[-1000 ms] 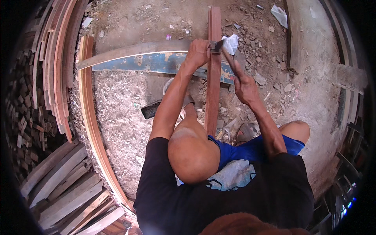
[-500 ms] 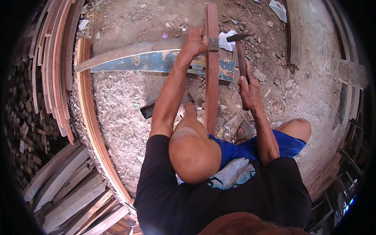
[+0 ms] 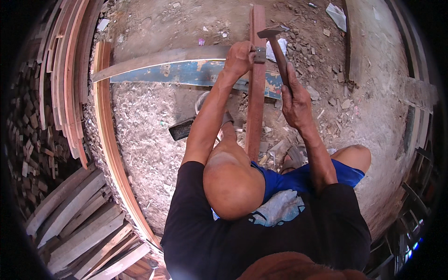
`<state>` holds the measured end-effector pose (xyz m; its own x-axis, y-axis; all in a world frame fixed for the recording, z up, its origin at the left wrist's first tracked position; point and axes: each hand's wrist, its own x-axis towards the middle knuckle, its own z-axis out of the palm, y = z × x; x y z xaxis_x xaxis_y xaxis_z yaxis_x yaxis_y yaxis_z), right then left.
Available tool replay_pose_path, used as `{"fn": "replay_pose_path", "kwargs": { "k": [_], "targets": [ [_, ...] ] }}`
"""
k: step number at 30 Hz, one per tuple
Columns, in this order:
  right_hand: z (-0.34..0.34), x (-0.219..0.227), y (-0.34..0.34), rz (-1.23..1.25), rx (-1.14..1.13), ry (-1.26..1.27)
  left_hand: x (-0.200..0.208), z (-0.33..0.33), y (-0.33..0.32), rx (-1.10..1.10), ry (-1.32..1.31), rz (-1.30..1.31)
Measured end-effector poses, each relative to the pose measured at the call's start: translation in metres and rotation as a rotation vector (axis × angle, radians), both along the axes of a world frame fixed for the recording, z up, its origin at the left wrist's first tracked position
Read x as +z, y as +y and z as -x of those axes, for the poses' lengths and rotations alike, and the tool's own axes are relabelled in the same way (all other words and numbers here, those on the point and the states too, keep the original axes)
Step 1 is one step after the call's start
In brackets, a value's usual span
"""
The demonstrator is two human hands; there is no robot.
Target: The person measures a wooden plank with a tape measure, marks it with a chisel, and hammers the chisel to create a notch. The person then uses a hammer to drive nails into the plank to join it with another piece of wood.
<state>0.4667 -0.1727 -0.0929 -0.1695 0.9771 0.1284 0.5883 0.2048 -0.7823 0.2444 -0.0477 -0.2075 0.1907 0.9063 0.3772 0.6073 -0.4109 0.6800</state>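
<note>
A long reddish wooden plank [image 3: 254, 112] runs away from me over the dirt ground. My left hand [image 3: 239, 58] is closed around a small grey metal tool [image 3: 259, 54] pressed against the plank's left edge. My right hand [image 3: 296, 100] grips the handle of a hammer [image 3: 278, 51], whose dark head is raised just above and right of the metal tool. My bent left knee [image 3: 233, 186] and blue shorts [image 3: 303, 179] lie below the hands.
A blue-painted board [image 3: 186, 74] and a pale curved plank [image 3: 154, 59] lie crosswise under the red plank. Curved wooden strips [image 3: 109, 140] and stacked timber [image 3: 74, 219] fill the left. A dark block [image 3: 181, 129], rubble [image 3: 322, 70] and white scraps [image 3: 337, 13] litter the ground.
A second ago the hammer head was down at the metal tool. It then swung up and to the right, and now stands raised above the tool. My left hand has stayed on the plank.
</note>
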Motion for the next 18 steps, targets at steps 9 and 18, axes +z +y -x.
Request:
{"fn": "replay_pose_path", "kwargs": {
  "k": [9, 18],
  "targets": [
    [-0.001, -0.011, -0.006, -0.084, 0.013, 0.1, -0.003, 0.005, 0.008, -0.034, -0.005, -0.053],
    [-0.006, -0.012, -0.007, 0.015, -0.028, 0.001, 0.0, 0.006, -0.002, -0.031, -0.032, 0.044]
  ]
}}
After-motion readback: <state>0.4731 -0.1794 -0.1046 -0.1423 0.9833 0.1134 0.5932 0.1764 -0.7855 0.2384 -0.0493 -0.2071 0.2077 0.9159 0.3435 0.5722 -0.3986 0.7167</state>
